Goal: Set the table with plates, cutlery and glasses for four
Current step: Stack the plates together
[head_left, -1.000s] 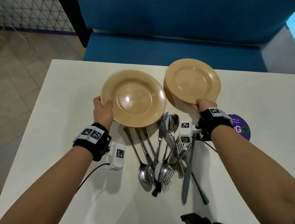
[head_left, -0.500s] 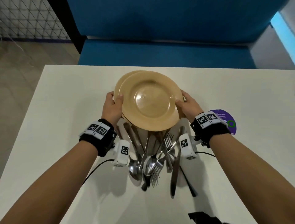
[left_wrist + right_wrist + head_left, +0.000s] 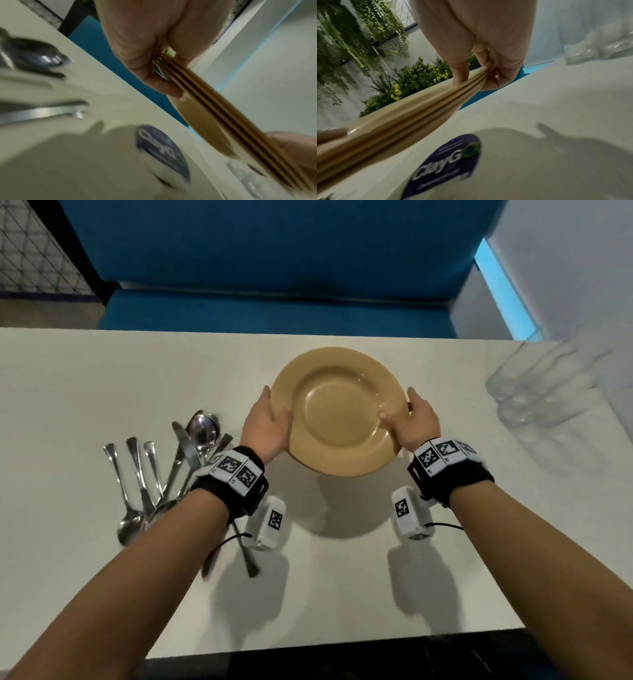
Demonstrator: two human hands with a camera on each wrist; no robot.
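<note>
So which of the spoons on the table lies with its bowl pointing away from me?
The spoon beside the left hand: its bowl points toward the blue bench, the others' toward you.

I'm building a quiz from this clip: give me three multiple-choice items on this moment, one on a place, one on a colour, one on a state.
1. Where does the cutlery lie relative to the plates?
A. to the person's left
B. to the person's right
C. on top of them

2. What colour are the plates?
A. white
B. tan
C. blue

3. How are the plates held?
A. one hand only
B. both hands at opposite rims
C. by no hand, lying flat on the table

Answers:
1 A: the cutlery lies left of the plates.
2 B: they show tan in every view.
3 B: the left hand and right hand hold opposite rims, above the table.
</note>
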